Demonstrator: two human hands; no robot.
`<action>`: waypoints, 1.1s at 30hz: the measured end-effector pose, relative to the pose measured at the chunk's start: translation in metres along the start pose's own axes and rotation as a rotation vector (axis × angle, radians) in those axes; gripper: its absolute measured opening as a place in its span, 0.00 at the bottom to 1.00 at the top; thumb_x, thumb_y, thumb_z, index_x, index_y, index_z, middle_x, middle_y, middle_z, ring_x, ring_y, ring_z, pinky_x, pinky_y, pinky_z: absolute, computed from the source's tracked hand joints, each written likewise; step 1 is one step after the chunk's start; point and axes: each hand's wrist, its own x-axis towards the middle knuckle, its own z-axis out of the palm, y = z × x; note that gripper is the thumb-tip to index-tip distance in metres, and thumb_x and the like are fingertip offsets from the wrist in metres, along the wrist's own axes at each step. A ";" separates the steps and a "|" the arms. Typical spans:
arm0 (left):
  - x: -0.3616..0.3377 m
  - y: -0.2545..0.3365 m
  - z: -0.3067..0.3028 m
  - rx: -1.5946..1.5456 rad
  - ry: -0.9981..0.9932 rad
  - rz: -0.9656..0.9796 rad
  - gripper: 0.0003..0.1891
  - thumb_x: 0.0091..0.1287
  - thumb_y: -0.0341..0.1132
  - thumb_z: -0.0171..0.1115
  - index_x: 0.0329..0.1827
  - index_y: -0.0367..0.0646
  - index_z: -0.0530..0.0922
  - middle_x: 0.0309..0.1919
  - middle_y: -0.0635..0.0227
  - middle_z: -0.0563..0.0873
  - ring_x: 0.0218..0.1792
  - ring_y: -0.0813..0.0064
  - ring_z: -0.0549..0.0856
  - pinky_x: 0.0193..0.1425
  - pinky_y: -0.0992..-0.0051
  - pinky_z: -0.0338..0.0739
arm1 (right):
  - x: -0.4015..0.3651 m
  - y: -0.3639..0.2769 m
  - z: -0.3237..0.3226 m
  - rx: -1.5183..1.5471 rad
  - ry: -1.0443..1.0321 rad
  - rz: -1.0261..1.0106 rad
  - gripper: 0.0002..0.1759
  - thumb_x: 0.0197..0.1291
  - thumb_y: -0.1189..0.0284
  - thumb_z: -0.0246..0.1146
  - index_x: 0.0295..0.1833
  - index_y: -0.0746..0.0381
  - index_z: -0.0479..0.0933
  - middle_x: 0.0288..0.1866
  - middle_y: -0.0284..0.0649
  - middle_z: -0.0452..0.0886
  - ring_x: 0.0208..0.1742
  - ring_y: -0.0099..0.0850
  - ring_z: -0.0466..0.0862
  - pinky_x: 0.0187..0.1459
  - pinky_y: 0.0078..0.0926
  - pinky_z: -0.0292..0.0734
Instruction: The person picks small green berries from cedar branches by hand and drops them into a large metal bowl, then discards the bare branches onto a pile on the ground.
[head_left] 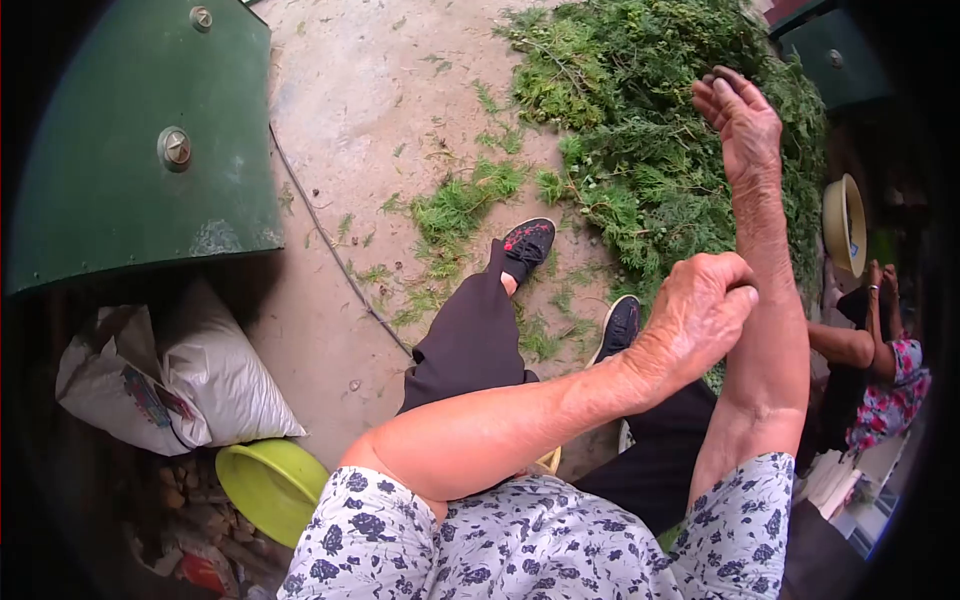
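My left hand (695, 308) is closed in front of my right forearm (765, 330), its thumb and bent fingers drawn together beside the skin. Whatever those fingertips hold, if anything, is hidden. Farther out, my right hand (745, 125) is raised over a large heap of cut green conifer branches (640, 170). Its fingers are loosely bent and apart, and nothing shows in them. Smaller green sprigs (465, 205) lie scattered on the ground around my dark shoes (528, 248).
A green metal panel (120, 200) stands at upper left above white sacks (225, 375) and a lime-green basin (270, 490). A dark cable (325, 245) crosses the concrete. At right, another person in a floral top (890, 390) sits near a cream basin (845, 225).
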 end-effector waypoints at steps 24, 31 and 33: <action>-0.023 0.006 0.005 0.129 -0.157 -0.005 0.05 0.59 0.25 0.55 0.29 0.33 0.69 0.27 0.51 0.75 0.32 0.50 0.79 0.34 0.58 0.71 | -0.119 0.311 -0.083 -1.359 -0.510 0.445 0.20 0.46 0.75 0.68 0.49 0.56 0.80 0.68 0.52 0.62 0.61 0.45 0.73 0.59 0.34 0.71; -0.021 0.005 0.006 0.288 -0.334 0.002 0.07 0.61 0.29 0.59 0.38 0.35 0.74 0.31 0.57 0.78 0.37 0.56 0.80 0.39 0.63 0.74 | -0.086 0.263 -0.110 -0.886 0.035 0.288 0.17 0.45 0.84 0.62 0.43 0.62 0.76 0.31 0.40 0.78 0.23 0.25 0.80 0.20 0.23 0.75; -0.021 0.006 0.007 0.323 -0.405 -0.004 0.06 0.61 0.29 0.59 0.37 0.35 0.74 0.31 0.57 0.78 0.37 0.56 0.80 0.39 0.63 0.74 | -0.090 0.266 -0.127 -1.027 0.061 -0.054 0.17 0.43 0.82 0.64 0.43 0.62 0.77 0.33 0.46 0.80 0.32 0.36 0.83 0.34 0.32 0.78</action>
